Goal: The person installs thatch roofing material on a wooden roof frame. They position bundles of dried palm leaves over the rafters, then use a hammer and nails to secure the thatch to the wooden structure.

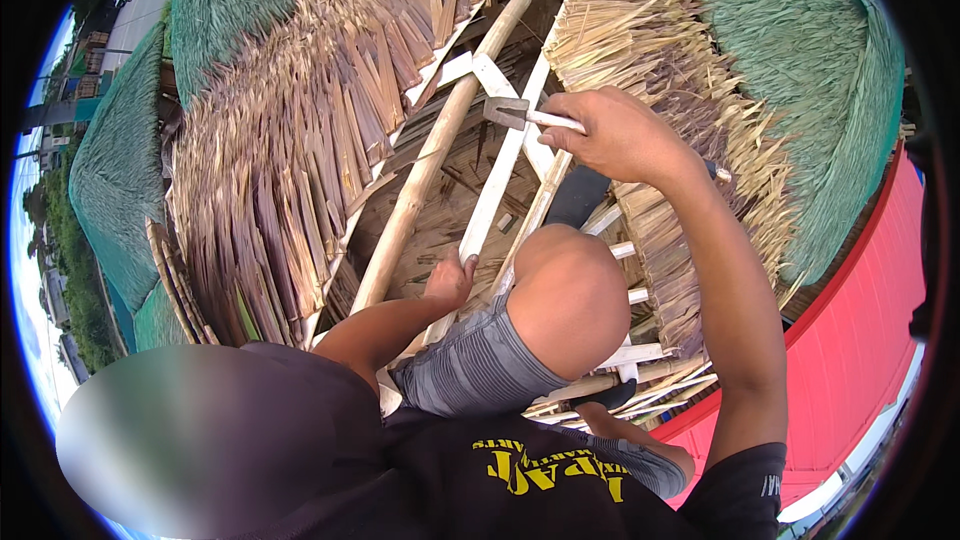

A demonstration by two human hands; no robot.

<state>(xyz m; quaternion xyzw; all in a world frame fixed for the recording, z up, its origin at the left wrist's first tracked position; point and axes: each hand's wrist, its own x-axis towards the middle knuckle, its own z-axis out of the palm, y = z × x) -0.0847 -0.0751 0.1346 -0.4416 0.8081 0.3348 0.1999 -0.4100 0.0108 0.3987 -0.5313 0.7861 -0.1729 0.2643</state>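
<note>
My right hand [610, 135] is closed round a claw hammer [507, 113], its metal head pointing left above the roof frame. The handle end shows past the wrist. Lower down, my left hand [452, 281] is wrapped round a white-painted wooden batten [494, 190] that slopes up the frame. Left of the batten, a round bamboo pole [412, 202] runs nearly alongside it. White cross-pieces [487, 73] join the two near the top. My palm and the gripped part of the handle are hidden.
Dried palm thatch [285, 135] covers the left slope, and more thatch [640, 50] lies on the right. Green thatch [790, 80] borders it. Between the battens, open gaps show boards below. My bent knee [570, 290] is over the frame. A red metal roof [850, 370] lies lower right.
</note>
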